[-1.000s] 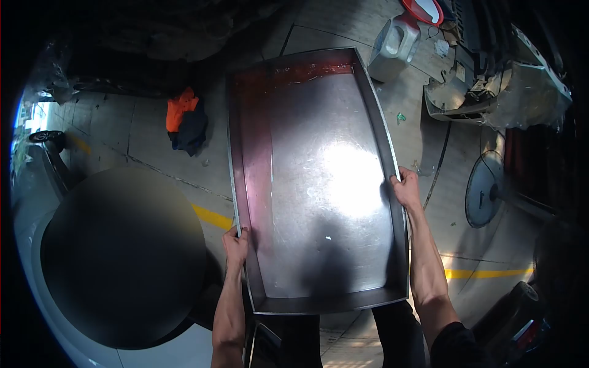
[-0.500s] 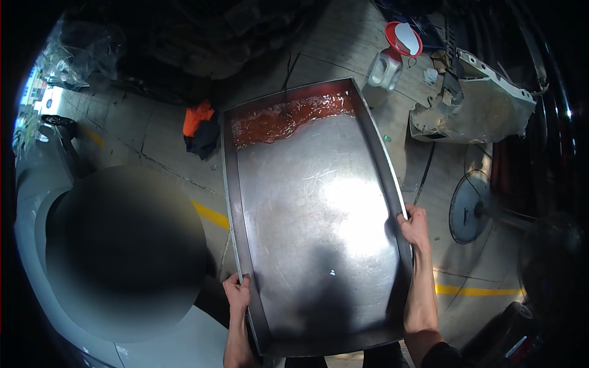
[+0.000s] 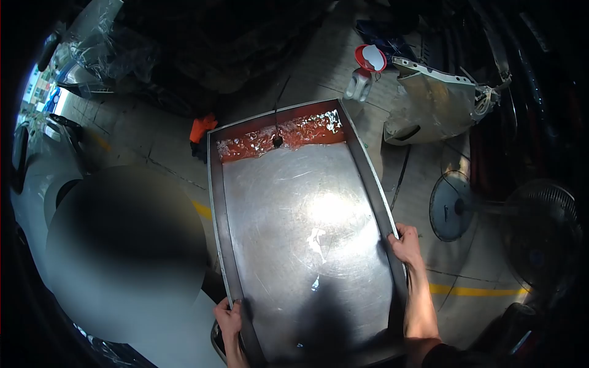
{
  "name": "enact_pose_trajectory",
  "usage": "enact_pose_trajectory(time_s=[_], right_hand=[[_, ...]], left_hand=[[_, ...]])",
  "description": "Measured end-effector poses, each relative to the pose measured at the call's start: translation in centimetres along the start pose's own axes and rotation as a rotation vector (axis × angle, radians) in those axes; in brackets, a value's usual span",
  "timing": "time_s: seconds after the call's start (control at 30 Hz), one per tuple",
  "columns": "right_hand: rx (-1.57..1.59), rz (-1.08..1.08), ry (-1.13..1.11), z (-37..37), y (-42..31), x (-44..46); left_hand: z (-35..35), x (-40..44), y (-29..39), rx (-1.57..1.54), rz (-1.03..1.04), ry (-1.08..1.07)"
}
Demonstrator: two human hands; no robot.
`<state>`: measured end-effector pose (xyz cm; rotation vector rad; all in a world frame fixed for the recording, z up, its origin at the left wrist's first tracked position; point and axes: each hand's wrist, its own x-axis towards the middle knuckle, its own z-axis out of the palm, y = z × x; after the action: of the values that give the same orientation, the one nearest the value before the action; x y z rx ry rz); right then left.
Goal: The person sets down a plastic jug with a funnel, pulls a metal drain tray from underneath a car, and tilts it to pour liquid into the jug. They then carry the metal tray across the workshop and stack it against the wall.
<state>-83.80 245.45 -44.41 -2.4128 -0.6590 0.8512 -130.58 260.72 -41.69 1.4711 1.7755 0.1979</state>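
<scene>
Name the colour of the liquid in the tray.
Red-orange liquid, showing best in the current head view, at the tray's far end.

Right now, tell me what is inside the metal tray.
Reddish liquid lies along the far end of the metal tray, with an unidentifiable dark spot in it, covering the bottom there. Shiny patches mark the middle. The near end is too dark to make out.

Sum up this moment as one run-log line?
left hand: grips tray side | right hand: grips opposite side | red liquid: pooled at far end | jug: beyond tray
</scene>
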Motion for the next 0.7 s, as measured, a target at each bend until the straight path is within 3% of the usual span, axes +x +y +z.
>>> enact_pose_trajectory(time_s=[0.3, 0.37, 0.5, 0.57, 0.63, 0.7], right_hand=[[0.014, -0.016, 0.000, -5.3, 0.8, -11.9], [0.015, -0.024, -0.008, -6.3, 1.4, -14.0], [0.038, -0.107, -0.021, -7.5, 4.2, -16.8], [0.045, -0.197, -0.013, -7.6, 5.9, -17.7], [0.066, -0.052, -0.063, -8.0, 6.4, -18.4], [0.068, -0.042, -0.082, -8.5, 7.0, -19.0]], left_hand=[[-3.9, -13.1, -3.6, -0.096, 0.002, 0.016], [-3.8, -15.6, -5.4, -0.094, 0.116, 0.079], [-3.8, -20.8, -6.9, -0.137, -0.085, 0.024], [-2.9, -23.1, -7.2, -0.160, -0.083, 0.053], [-1.9, -25.1, -8.1, -0.109, 0.016, 0.068], [-0.8, -27.1, -8.3, -0.115, -0.040, 0.086]])
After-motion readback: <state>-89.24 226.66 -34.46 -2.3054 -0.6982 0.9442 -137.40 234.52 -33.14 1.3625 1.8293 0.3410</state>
